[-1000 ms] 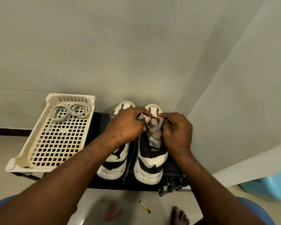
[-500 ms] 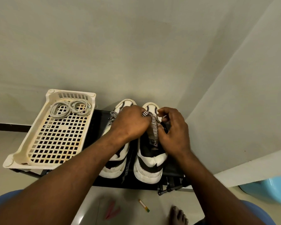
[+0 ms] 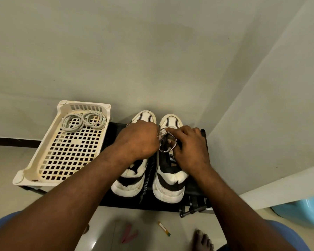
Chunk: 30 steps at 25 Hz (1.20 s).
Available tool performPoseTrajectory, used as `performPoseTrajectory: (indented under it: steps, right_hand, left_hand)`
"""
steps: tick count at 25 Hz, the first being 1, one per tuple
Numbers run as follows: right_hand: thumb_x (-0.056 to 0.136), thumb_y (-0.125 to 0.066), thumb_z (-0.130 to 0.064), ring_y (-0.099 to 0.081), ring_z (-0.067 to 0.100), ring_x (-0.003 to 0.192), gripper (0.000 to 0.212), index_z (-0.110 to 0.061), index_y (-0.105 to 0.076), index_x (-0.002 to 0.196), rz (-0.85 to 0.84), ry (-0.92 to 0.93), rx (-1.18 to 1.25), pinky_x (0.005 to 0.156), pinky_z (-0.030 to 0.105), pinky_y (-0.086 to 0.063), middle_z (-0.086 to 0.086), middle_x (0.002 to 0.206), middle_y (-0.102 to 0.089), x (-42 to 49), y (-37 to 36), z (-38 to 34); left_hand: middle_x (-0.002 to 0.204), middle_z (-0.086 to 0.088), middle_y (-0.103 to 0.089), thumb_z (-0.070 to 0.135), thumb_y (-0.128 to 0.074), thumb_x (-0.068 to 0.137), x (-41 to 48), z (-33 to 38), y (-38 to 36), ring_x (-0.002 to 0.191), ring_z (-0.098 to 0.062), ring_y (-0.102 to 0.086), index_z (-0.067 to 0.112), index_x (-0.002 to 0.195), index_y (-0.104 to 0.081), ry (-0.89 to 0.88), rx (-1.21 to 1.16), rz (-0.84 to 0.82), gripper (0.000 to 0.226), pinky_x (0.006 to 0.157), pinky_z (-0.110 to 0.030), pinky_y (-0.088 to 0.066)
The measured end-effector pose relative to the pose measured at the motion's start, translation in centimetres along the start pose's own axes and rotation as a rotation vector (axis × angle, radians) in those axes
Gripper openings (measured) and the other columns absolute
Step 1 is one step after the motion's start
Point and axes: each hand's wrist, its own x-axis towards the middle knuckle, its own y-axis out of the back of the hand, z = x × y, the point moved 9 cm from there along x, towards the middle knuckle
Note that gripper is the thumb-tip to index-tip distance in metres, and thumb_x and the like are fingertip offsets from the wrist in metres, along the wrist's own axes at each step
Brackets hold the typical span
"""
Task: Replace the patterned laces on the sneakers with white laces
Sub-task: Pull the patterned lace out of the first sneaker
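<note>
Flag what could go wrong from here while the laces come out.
1. The left hand and right hand hold the patterned lace on the right sneaker, whose heel sits near the stand's front edge; a hard tug might drag it off.
2. The basket with the white laces sits close beside the left forearm; an elbow swing might knock it.

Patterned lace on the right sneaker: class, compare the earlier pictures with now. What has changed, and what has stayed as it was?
The patterned lace, stretched in a V between both hands a second ago, now curls in a slack loop round the right hand's fingers. The left hand still holds it. Both hands remain over the right sneaker. The white laces stay coiled in the tray, untouched.
</note>
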Motion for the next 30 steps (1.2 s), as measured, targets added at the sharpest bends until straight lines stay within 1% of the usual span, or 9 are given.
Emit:
performPoseTrajectory:
  steps: [4,9,14,17,20,22,24,27,30]
  right_hand:
    - [0.09,-0.059,-0.037,-0.058,0.027,0.105,0.033,-0.03,-0.076,0.117,0.102,-0.028,0.102,0.088,0.048,-0.05,-0.002,0.114,-0.069,0.1,1.3,0.4]
    - [0.084,-0.057,-0.027,-0.065,0.021,0.098,0.031,-0.023,-0.08,0.105,0.213,-0.112,0.272,0.085,0.051,-0.054,-0.01,0.098,-0.076,0.1,2.8,0.8]
    - [0.092,-0.056,-0.014,-0.065,0.025,0.09,0.016,-0.01,-0.069,0.101,0.288,0.161,0.53,0.079,0.053,-0.052,-0.006,0.095,-0.067,-0.8,6.9,-3.1]
    - [0.095,-0.061,-0.005,-0.067,0.023,0.093,0.012,-0.009,-0.069,0.103,0.281,0.253,0.62,0.081,0.045,-0.055,-0.002,0.099,-0.069,-1.4,8.1,-4.3]
    - [0.091,-0.06,0.004,-0.069,0.014,0.1,0.029,-0.014,-0.064,0.114,0.26,0.091,0.69,0.087,0.032,-0.056,-0.002,0.107,-0.07,-0.7,6.2,-2.0]
    - [0.092,-0.065,-0.003,-0.067,0.012,0.1,0.032,-0.023,-0.063,0.118,0.172,-0.031,0.607,0.088,0.03,-0.056,-0.006,0.11,-0.069,0.0,3.4,-0.2]
    - [0.087,-0.078,-0.014,-0.062,0.017,0.099,0.042,-0.04,-0.06,0.115,0.093,0.008,0.427,0.085,0.023,-0.048,-0.01,0.111,-0.065,0.1,1.5,0.4]
    - [0.089,-0.075,-0.021,-0.058,0.022,0.095,0.023,-0.033,-0.07,0.108,0.08,0.078,0.315,0.082,0.037,-0.046,-0.009,0.103,-0.069,0.2,0.9,-0.1]
    - [0.088,-0.07,-0.012,-0.057,0.021,0.094,0.021,-0.03,-0.076,0.097,0.197,0.0,0.248,0.081,0.048,-0.05,-0.009,0.097,-0.071,0.3,2.0,0.2]
  left_hand:
    - [0.09,0.006,-0.067,0.043,-0.055,0.104,-0.4,1.9,0.4,0.091,-0.016,-0.062,0.026,0.104,-0.072,-0.082,-0.304,-0.003,0.025,0.074,-0.032,-0.044]
    - [0.102,-0.011,-0.068,0.043,-0.05,0.103,-0.4,2.3,-1.7,0.091,-0.029,-0.063,0.018,0.114,-0.065,-0.085,0.024,0.003,0.031,0.074,-0.035,-0.047]
    - [0.089,-0.009,-0.066,0.03,-0.059,0.096,-0.5,3.0,0.1,0.082,-0.032,-0.063,0.018,0.118,-0.059,-0.095,-0.132,0.164,0.024,0.065,-0.033,-0.04]
    - [0.089,-0.009,-0.07,0.022,-0.062,0.091,-0.6,3.0,0.8,0.083,-0.034,-0.065,0.02,0.117,-0.059,-0.147,-0.178,0.233,0.026,0.064,-0.036,-0.045]
    - [0.086,-0.008,-0.071,0.018,-0.062,0.09,-0.4,2.7,1.1,0.084,-0.034,-0.066,0.02,0.107,-0.066,-0.152,-0.174,0.265,0.017,0.068,-0.038,-0.05]
    - [0.085,-0.006,-0.072,0.016,-0.062,0.087,-0.2,1.7,1.9,0.083,-0.029,-0.066,0.02,0.097,-0.07,-0.11,-0.308,0.278,0.014,0.069,-0.036,-0.048]
    - [0.078,-0.007,-0.072,0.016,-0.058,0.083,-0.4,1.4,2.5,0.07,-0.024,-0.063,0.018,0.09,-0.073,-0.11,-0.571,0.222,0.016,0.064,-0.035,-0.05]
    - [0.07,-0.02,-0.068,0.018,-0.068,0.097,-1.9,2.6,2.6,0.054,-0.025,-0.053,0.016,0.081,-0.074,-0.148,-1.099,-0.039,0.017,0.045,-0.026,-0.042]
    - [0.059,-0.008,-0.062,0.035,-0.069,0.098,-1.8,1.4,2.9,0.053,-0.019,-0.054,0.018,0.061,-0.066,-0.126,-0.773,0.007,0.041,0.051,-0.028,-0.041]
